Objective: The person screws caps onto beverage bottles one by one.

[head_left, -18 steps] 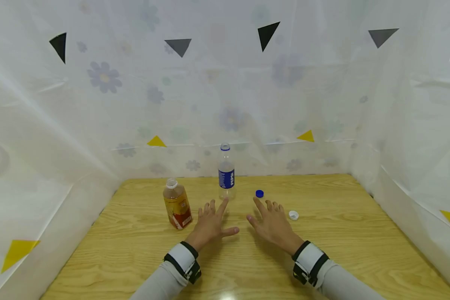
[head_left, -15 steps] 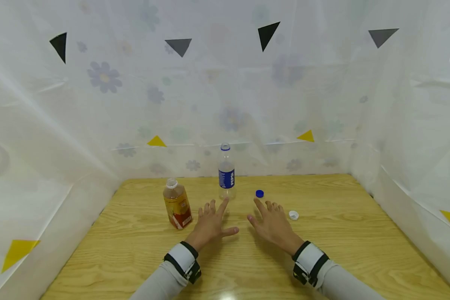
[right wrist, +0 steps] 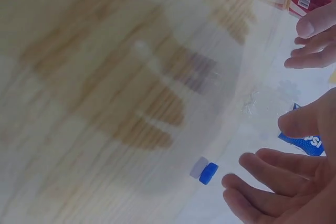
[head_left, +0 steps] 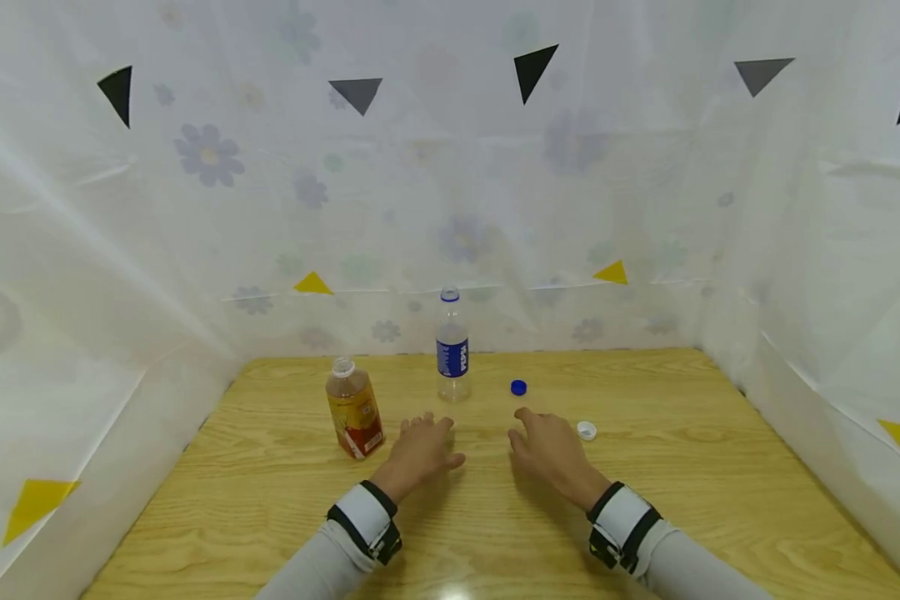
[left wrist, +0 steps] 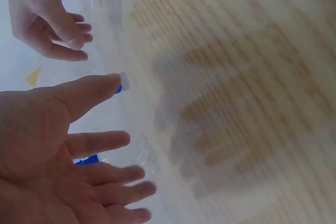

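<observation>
My left hand [head_left: 418, 454] hovers over the table between the two bottles, its fingers loosely bent and holding nothing. To its left stands a tea-coloured drink bottle [head_left: 356, 417] with an orange and red label and an uncapped white neck. Behind that hand, a clear Pepsi bottle [head_left: 452, 358] with a blue label stands upright, also uncapped. My right hand [head_left: 553, 454] is held above the wood, fingers relaxed, touching nothing. A blue bottle cap [head_left: 518, 387] lies just beyond its fingertips. Close to its right side is a white bottle cap [head_left: 587, 431], hollow side up.
The wooden table [head_left: 720, 467] ends at a back edge against a white flowered sheet [head_left: 450, 175]. Sheets also hang along both sides. Black, grey and yellow triangles are stuck on them.
Both hands have drawn back slightly toward the body and their spread fingers have relaxed and bent. The left fingertips no longer overlap the Pepsi bottle's base. Bottles and caps have not moved.
</observation>
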### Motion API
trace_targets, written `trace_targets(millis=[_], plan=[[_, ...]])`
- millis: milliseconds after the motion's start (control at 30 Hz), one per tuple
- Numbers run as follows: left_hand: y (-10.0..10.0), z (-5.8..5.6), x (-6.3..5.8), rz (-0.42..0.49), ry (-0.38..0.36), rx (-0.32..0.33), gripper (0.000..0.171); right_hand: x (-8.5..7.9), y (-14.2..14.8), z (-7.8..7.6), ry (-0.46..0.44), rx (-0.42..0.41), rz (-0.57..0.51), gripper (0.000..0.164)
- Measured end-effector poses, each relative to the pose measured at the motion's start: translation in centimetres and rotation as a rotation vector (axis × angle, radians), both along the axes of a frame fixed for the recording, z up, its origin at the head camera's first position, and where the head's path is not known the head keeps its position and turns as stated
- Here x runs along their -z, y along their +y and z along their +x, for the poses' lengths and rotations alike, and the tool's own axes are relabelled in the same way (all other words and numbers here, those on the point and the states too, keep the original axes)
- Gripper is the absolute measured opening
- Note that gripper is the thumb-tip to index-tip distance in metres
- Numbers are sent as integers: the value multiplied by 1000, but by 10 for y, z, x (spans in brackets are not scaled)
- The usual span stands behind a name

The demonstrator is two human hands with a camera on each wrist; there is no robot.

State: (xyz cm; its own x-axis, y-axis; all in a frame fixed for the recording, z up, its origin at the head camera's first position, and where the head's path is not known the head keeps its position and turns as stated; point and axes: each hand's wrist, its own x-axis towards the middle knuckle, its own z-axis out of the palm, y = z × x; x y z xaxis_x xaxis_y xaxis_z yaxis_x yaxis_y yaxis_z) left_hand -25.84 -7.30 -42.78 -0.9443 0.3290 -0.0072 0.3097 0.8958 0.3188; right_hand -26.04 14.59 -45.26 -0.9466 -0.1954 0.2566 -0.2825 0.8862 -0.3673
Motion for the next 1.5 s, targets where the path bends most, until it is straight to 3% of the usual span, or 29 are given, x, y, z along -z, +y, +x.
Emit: trace_targets(millis=[200, 333, 500, 600, 733, 967, 1100, 1167, 1267, 1500], plan=[[1, 0, -5, -10, 33, 67, 30, 3, 2, -1, 44, 3, 20, 26], [1, 1, -9, 4, 63, 95, 24, 5, 2, -1, 57, -12, 16, 23], [-2, 0, -16, 73, 96, 118, 21, 4, 3, 0, 81, -33, 8, 20], [-5, -2, -26, 151, 135, 111, 19, 4, 4, 3, 78, -38, -3, 19], [-14, -3, -50, 290, 249, 30, 20, 3, 7, 5, 77, -34, -9, 19], [-43, -4, -104, 513, 558, -157, 26, 3, 9, 5, 94, -40, -14, 20], [-68, -8, -120, 624, 630, -250, 36, 3, 8, 5, 87, -42, -23, 20], [-80, -9, -121, 689, 631, -305, 42, 3, 8, 5, 76, -42, -26, 21], [-94, -9, -112, 779, 620, -380, 53, 2, 8, 5, 62, -40, -26, 21], [-109, -2, -63, 841, 536, -493, 80, 2, 9, 6, 60, -34, -24, 20]])
